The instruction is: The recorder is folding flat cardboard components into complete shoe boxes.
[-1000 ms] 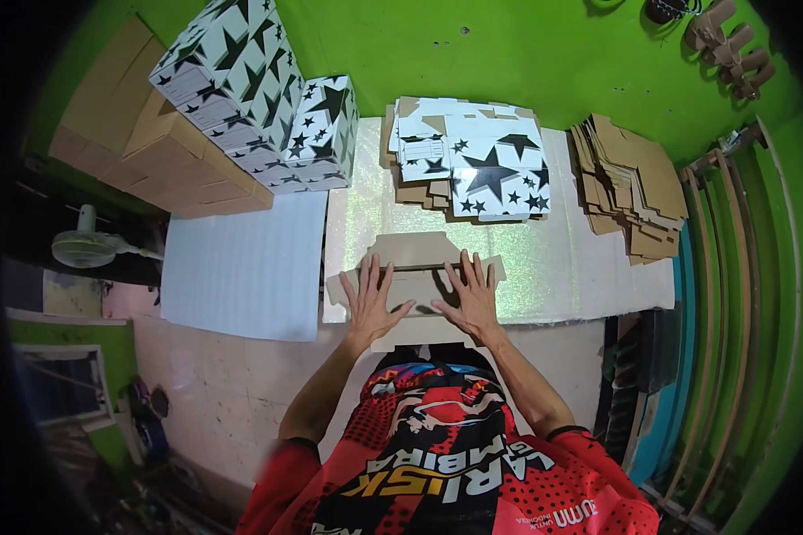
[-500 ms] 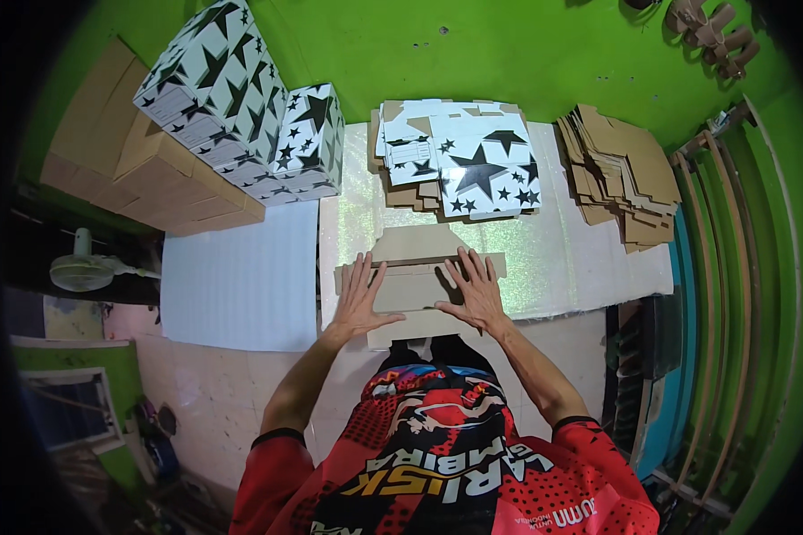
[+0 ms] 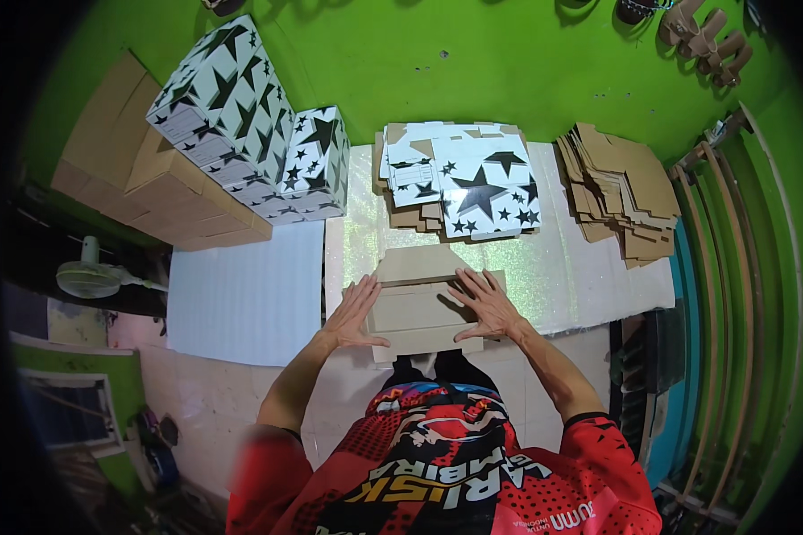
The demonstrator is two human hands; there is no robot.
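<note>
Right in front of me on the table lies a flat-cut brown cardboard box blank [image 3: 417, 308], creased into panels with a tapered flap at its far end. Across its left side rests my left hand [image 3: 354, 312], fingers spread and thumb pointing inward. My right hand [image 3: 491, 307] is on the opposite side in the same way, its fingers stretched toward the far flap. Both hands appear to touch the cardboard along its side flaps, which they partly cover. Neither one grips anything.
Beyond the blank sits a stack of white star-patterned cardboard sheets [image 3: 486, 192]. Brown cardboard blanks [image 3: 625, 192] are piled at the far right. Assembled star-patterned boxes [image 3: 232, 116] and plain brown boxes [image 3: 183, 192] stand at the far left, near a fan [image 3: 89, 276].
My hands have slid apart, from over the middle of the blank toward its two sides. The whole view has shifted slightly, so the table sits lower in it.
</note>
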